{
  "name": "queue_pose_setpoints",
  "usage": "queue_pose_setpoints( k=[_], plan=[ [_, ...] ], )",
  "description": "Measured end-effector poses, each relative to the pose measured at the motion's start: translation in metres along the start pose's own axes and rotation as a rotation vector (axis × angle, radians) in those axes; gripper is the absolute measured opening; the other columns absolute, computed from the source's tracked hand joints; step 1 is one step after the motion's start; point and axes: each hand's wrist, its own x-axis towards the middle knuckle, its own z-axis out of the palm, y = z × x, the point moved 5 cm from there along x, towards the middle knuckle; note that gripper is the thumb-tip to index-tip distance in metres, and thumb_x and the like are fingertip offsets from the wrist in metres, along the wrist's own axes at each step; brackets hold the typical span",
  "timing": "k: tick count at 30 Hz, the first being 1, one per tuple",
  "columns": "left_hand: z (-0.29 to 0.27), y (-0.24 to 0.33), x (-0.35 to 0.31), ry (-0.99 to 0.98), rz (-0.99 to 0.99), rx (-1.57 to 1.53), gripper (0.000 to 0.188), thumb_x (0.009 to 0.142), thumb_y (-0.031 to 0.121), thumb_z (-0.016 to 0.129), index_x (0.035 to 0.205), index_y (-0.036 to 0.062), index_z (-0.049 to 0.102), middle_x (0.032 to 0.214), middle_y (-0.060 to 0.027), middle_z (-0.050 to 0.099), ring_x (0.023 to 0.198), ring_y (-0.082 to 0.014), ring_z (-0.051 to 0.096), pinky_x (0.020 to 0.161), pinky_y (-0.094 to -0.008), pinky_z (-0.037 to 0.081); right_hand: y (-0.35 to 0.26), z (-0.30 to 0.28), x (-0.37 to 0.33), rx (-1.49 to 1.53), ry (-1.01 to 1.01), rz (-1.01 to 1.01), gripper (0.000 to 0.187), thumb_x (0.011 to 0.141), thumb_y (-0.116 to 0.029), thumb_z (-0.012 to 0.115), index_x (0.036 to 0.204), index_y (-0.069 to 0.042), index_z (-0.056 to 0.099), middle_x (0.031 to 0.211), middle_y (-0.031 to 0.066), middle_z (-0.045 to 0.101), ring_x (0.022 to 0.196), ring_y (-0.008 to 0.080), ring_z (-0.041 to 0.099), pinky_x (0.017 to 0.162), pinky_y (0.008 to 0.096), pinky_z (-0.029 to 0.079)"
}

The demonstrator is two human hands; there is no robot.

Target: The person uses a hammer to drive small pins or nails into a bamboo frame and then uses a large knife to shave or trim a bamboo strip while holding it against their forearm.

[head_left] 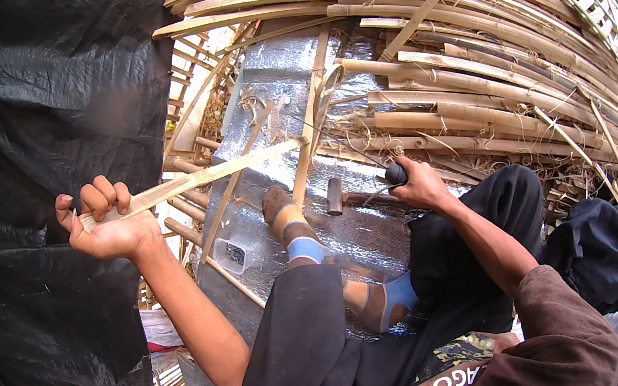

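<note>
My left hand [117, 221], raised at the left, is closed round one end of a pale split bamboo strip [210, 174]. The strip reaches rightward, its far end by an upright bamboo slat [311, 125]. In my right hand [424, 188] is a tool with a dark rounded handle [396, 173]; its working part cannot be made out. Just left of that hand, a hammer [335, 195] lies on the silvery foil sheet [259, 72], between my socked feet and the bamboo pile.
Many split bamboo lengths [459, 75] are stacked at the far right, with curly shavings among them. Black sheeting [47, 152] hangs at the left. A small clear plastic tub [232, 255] sits left of my striped sock [299, 234]. Dark cloth [598, 254] lies at the right.
</note>
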Motion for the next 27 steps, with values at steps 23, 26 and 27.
queue_pose_setpoints(
  k=[23,26,27],
  plan=[
    [0.031,0.009,-0.031,-0.27,0.006,-0.139,0.032,0.081,0.034,0.044,0.105,0.0141,0.048,0.053,0.0031,0.02,0.05,-0.01,0.018,0.044,-0.0257,0.017,-0.145,0.037,-0.065,0.384,-0.04,-0.398,0.039,0.077,-0.021,0.073,0.106,-0.007,0.052,0.076,0.0231,0.066,0.076,0.0459,0.065,0.065,0.0499,0.051],
    [0.033,0.009,-0.028,-0.267,0.015,-0.149,0.032,0.082,0.034,0.043,0.106,0.0138,0.047,0.052,0.0023,0.021,0.049,-0.0096,0.018,0.043,-0.0256,0.016,-0.142,0.037,-0.062,0.382,-0.029,-0.389,0.037,0.076,-0.018,0.072,0.105,-0.005,0.053,0.077,0.024,0.066,0.076,0.0453,0.065,0.065,0.0487,0.051],
    [0.03,0.009,-0.026,-0.259,0.016,-0.148,0.031,0.082,0.034,0.043,0.106,0.0138,0.047,0.052,0.0021,0.022,0.049,-0.0097,0.017,0.043,-0.0257,0.016,-0.152,0.03,-0.067,0.369,-0.045,-0.381,0.035,0.076,-0.015,0.073,0.103,-0.003,0.054,0.079,0.0235,0.066,0.077,0.0442,0.066,0.066,0.0466,0.051]
  ],
)
